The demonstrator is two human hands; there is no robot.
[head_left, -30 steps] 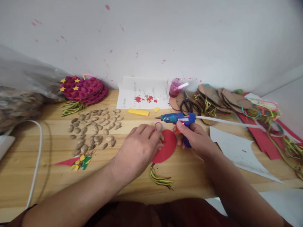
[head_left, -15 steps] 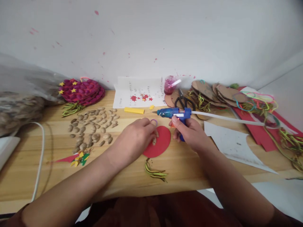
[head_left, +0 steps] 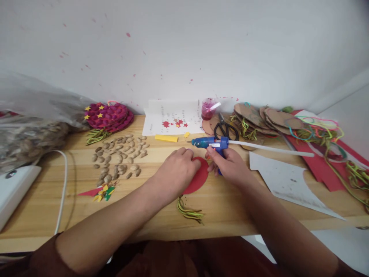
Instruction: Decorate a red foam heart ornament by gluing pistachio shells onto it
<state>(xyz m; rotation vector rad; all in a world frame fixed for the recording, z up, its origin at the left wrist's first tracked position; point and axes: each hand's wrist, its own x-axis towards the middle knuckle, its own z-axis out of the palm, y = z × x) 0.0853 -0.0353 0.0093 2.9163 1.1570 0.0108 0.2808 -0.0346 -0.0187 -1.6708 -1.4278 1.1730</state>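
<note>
My left hand (head_left: pixel 180 169) is closed, knuckles up, over the left part of a red round disc (head_left: pixel 200 177). Its fingertips are hidden, and what they hold does not show. A yellow-green tassel (head_left: pixel 190 212) hangs off the disc's near edge and lies on the wood. My right hand (head_left: pixel 227 163) grips a blue hot glue gun (head_left: pixel 211 144) by its handle. The nozzle points left, just above the disc and beyond my left hand. A long white glue stick (head_left: pixel 271 148) sticks out of the gun's back.
Beige nut shells (head_left: pixel 121 154), perhaps peanut, lie left beside paper scraps (head_left: pixel 100 191). Farther back are a purple shell-covered disc (head_left: pixel 111 117), a white sheet (head_left: pixel 150 119) with stars, a cup (head_left: pixel 208 109), scissors (head_left: pixel 226 129) and cardboard discs (head_left: pixel 284 117). A white cable (head_left: pixel 65 181) crosses the left.
My left hand has moved a little right and down over the disc, covering the shell that showed at its fingertips. The glue gun stays in my right hand. The view has shifted slightly.
</note>
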